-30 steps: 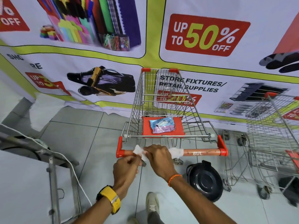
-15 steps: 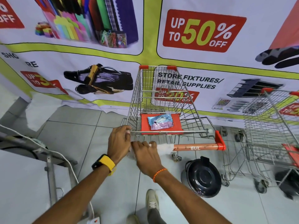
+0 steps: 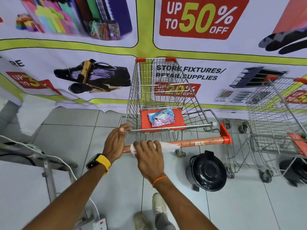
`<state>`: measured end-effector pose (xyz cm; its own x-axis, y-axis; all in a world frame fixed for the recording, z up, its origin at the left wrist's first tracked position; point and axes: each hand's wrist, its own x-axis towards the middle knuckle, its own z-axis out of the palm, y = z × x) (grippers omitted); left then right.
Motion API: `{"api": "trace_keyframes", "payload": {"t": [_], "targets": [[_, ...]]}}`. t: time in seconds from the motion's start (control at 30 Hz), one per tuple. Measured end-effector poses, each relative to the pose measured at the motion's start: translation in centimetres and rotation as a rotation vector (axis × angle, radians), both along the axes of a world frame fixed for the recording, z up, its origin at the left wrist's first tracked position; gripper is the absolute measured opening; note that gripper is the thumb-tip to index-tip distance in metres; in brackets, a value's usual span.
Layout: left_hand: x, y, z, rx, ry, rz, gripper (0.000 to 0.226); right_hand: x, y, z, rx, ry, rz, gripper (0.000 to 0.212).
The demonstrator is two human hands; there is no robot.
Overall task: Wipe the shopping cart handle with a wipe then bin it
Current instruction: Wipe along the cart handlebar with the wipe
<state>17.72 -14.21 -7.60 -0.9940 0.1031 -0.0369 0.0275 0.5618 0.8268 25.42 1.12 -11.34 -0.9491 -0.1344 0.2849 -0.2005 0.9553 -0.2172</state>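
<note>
A wire shopping cart [image 3: 166,90] stands in front of me with an orange handle [image 3: 201,142] marked 60L. My right hand [image 3: 147,156] presses a white wipe [image 3: 167,146] around the handle's left part; the wipe sticks out to the right of my fingers. My left hand [image 3: 115,143] grips the cart's left corner, its fingers on the wire frame and covering the handle's left end. A pack of wipes [image 3: 162,119] lies on the red child seat flap [image 3: 178,120]. A black round bin [image 3: 208,171] with its lid shut stands on the floor, below the handle's right half.
A second wire cart [image 3: 275,117] stands at the right, with another dark bin [image 3: 294,171] under it. A printed banner [image 3: 199,47] covers the wall behind. A grey stand [image 3: 48,171] with a white cable [image 3: 69,168] is at my left. My shoes [image 3: 157,206] are on the tiled floor.
My left hand let go of the wipe and moved up to the cart's left corner. My right hand stayed on the wipe, wrapped on the handle.
</note>
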Motion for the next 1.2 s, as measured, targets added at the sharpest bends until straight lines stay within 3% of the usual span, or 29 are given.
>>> {"api": "trace_keyframes", "payload": {"t": [0.23,0.33,0.43,0.57,0.67,0.93,1.1,1.2], "targets": [[-0.3,-0.2,-0.3,0.007,-0.032,-0.009,0.072,0.0,10.2,-0.4,0.102,-0.005,-0.116,0.026],[-0.3,-0.2,-0.4,0.078,-0.052,-0.014,0.085,0.4,16.1,-0.5,0.106,-0.01,-0.218,0.021],[-0.2,-0.1,-0.4,0.137,-0.074,-0.007,0.083,0.6,18.8,-0.5,0.076,-0.005,-0.289,0.028],[-0.2,-0.3,-0.1,0.169,-0.074,-0.016,0.098,0.5,14.8,-0.7,-0.025,0.054,-0.39,0.033],[-0.3,-0.6,0.0,0.22,-0.094,-0.016,0.1,0.4,9.1,-1.0,-0.044,0.042,-0.318,0.029],[0.0,-0.2,-0.5,0.316,-0.152,0.017,0.088,-0.3,-4.7,-1.6,-0.072,0.024,-0.168,0.025],[0.0,-0.9,-1.3,0.288,-0.114,-0.04,0.079,-0.3,-2.6,-1.5,-0.052,0.048,-0.107,0.024],[-0.1,-0.9,-1.5,0.163,-0.034,-0.087,0.075,-0.3,2.8,-1.2,-0.063,0.073,-0.169,0.03]]}}
